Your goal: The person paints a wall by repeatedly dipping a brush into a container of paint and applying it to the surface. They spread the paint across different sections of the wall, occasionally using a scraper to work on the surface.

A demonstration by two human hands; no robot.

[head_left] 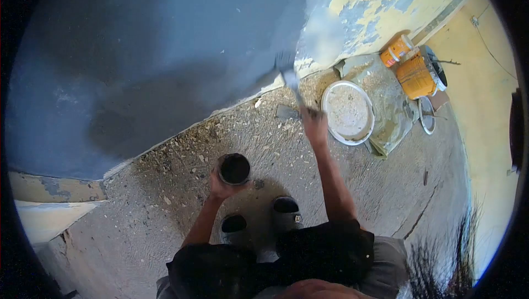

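Note:
My left hand (222, 188) is wrapped round a small round pot (235, 169) with a dark inside, held upright above the floor. In my right hand (314, 124) is the handle of a paintbrush (290, 80), reaching forward to the wall's lower edge. Its dark bristles overlap the border between the dark grey-blue paint (182, 40) and the pale, patchy part of the wall (325, 34). The brush is slightly blurred. Just beside my right hand, a flat grey piece (287, 112) lies on the floor.
A white round lid (347, 113) lies right of my right hand, partly on a crumpled greenish sheet (392, 106). Orange buckets (414, 77) stand against the yellow wall, near a smaller lid (427, 115). Paint chips litter the concrete floor (182, 172). Dark bristly strands (446, 255) rise at lower right.

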